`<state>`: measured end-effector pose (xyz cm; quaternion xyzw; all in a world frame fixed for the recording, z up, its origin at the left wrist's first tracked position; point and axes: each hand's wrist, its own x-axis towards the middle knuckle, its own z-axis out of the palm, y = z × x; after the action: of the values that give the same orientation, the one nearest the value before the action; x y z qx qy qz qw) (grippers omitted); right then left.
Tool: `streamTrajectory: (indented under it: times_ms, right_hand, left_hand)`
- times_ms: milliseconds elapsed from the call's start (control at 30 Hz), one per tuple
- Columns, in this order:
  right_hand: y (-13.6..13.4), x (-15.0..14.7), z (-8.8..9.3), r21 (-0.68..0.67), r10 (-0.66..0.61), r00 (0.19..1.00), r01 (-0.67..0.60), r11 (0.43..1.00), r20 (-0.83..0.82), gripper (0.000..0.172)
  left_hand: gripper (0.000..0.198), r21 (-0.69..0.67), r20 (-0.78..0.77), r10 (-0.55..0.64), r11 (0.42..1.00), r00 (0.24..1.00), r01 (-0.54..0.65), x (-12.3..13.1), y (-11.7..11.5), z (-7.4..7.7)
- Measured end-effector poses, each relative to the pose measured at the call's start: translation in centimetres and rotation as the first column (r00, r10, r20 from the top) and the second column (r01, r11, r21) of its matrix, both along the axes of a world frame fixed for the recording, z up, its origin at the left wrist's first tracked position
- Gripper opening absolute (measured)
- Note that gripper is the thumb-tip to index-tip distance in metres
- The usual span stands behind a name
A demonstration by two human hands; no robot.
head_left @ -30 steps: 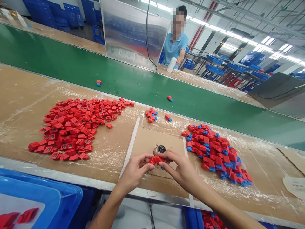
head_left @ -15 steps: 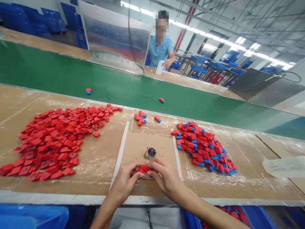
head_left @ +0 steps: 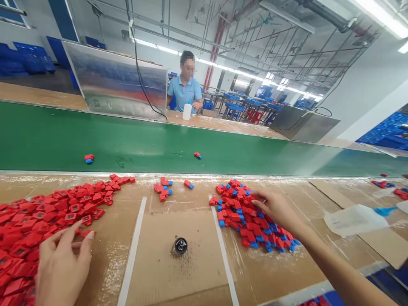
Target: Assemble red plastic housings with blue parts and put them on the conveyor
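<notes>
- Big green conveyor belt (head_left: pixel 159 144) runs across the whole view, with a cardboard-topped bench (head_left: pixel 318 255) along the near side. Two loose red-and-blue bits (head_left: pixel 89 158) sit out on the belt, and a moving belt could carry them off unnoticed.
- Huge heap of red plastic pieces (head_left: pixel 41 229) at the left runs right out of frame, so a careless sweep could shove some off the bench edge.
- Smaller heap of red pieces with blue ends (head_left: pixel 245 221) sits right of center. It's loose, so a grab could slide it around or mix it with the all-red stuff.
- Hands are well apart, not clamped on anything I can make out. Left hand (head_left: pixel 62 270) is open, fingers just beside a lone red piece (head_left: pixel 86 233) at the heap's edge. Right hand (head_left: pixel 277 210) is at the blue-ended heap, fingers over its edge; can't tell if it's pinching one.
- Small black-topped round thing (head_left: pixel 180 246) stands between the hands on a cardboard patch, with dark specks around it. An elbow could easily tip it.
</notes>
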<state>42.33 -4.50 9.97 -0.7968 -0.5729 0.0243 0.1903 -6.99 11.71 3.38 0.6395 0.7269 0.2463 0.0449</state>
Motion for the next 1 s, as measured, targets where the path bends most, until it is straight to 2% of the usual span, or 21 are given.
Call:
streamTrajectory:
  times_ms: [100, 167, 233, 367, 467, 567, 700, 800, 900, 1000]
  right_hand:
    - [4.4, 1.5, 0.3, -0.082, 0.083, 0.993, -0.076, 0.994, 0.079, 0.029]
    - [9.5, 1.8, 0.3, -0.131, 0.117, 0.990, -0.106, 0.986, 0.083, 0.031]
    - [15.9, 1.7, -0.2, -0.193, 0.134, 0.989, -0.119, 0.974, 0.062, 0.027]
    - [27.9, 0.9, -3.5, -0.302, 0.053, 0.998, -0.037, 0.953, 0.045, 0.026]
    - [32.7, 0.3, -6.3, -0.349, -0.055, 0.997, 0.073, 0.934, 0.061, 0.032]
    - [34.0, 0.2, -8.1, -0.355, -0.123, 0.989, 0.143, 0.924, 0.079, 0.030]
    - [32.9, 0.7, -8.6, -0.342, -0.157, 0.984, 0.175, 0.923, 0.078, 0.028]
    - [31.1, 0.8, -7.7, -0.307, -0.176, 0.983, 0.184, 0.934, 0.054, 0.027]
    - [28.4, 0.1, -6.0, -0.253, -0.179, 0.984, 0.174, 0.952, 0.001, 0.029]
    - [24.3, -1.5, -4.3, -0.200, -0.082, 0.992, 0.063, 0.978, -0.091, 0.027]
  left_hand:
    - [0.042, -0.055, -0.110, -0.071, 0.996, 0.991, 0.066, 0.0, 0.9, -0.5]
    - [0.043, -0.099, -0.122, -0.129, 0.988, 0.984, 0.118, -0.1, 1.3, -0.9]
    - [0.041, -0.129, -0.099, -0.143, 0.983, 0.985, 0.130, -0.3, 1.6, -1.4]
    - [0.034, -0.124, -0.034, -0.158, 0.981, 0.987, 0.152, -1.1, 1.7, -2.8]
    - [0.036, -0.054, 0.053, -0.189, 0.980, 0.981, 0.192, -1.7, 0.9, -3.6]
    - [0.036, 0.011, 0.143, -0.216, 0.976, 0.966, 0.216, -2.0, -0.4, -3.9]
    - [0.030, 0.005, 0.216, -0.266, 0.962, 0.939, 0.271, -1.8, -1.9, -3.4]
    - [0.026, -0.037, 0.263, -0.294, 0.949, 0.919, 0.314, -1.4, -2.6, -2.7]
    - [0.031, -0.056, 0.258, -0.303, 0.943, 0.917, 0.328, -0.7, -3.1, -2.7]
    - [0.028, -0.048, 0.224, -0.368, 0.920, 0.902, 0.388, 0.1, -3.7, -3.1]
